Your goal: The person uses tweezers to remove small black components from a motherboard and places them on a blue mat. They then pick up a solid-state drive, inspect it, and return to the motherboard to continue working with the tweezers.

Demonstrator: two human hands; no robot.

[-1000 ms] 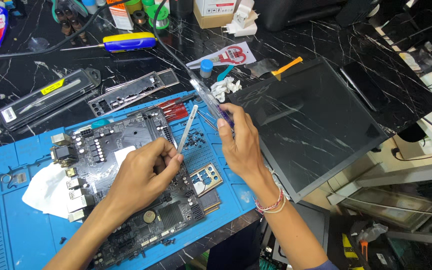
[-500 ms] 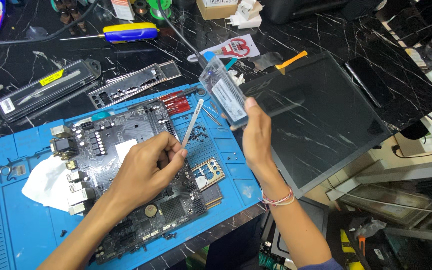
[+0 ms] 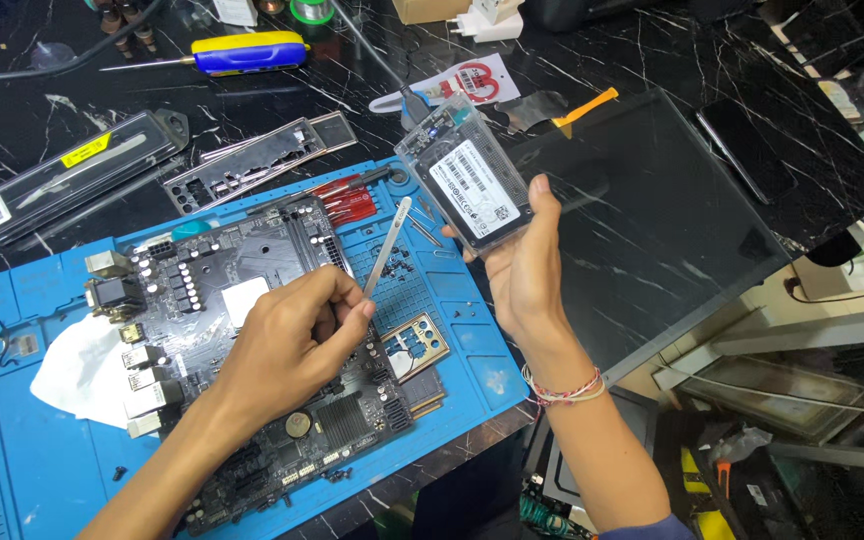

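Observation:
My right hand (image 3: 524, 268) holds up a clear plastic case with a black drive and white label inside (image 3: 462, 175), above the right edge of the blue work mat (image 3: 12, 470). My left hand (image 3: 287, 345) rests on a dark computer motherboard (image 3: 242, 300) lying on the mat and pinches a thin metal spudger (image 3: 388, 245) that points up and to the right. A small metal socket frame (image 3: 414, 346) lies on the mat just right of my left hand.
A white tissue (image 3: 77, 370) lies at the board's left edge. Behind the mat sit a metal port shield (image 3: 257, 170), a black tool case (image 3: 72, 180), a yellow-and-blue screwdriver (image 3: 247, 52) and red-handled screwdrivers (image 3: 347, 200). A dark glass panel (image 3: 652, 220) lies to the right.
My right hand has lifted the clear drive case from near the mat's edge and turned its labelled face toward the camera. The left hand has stayed on the board with the spudger.

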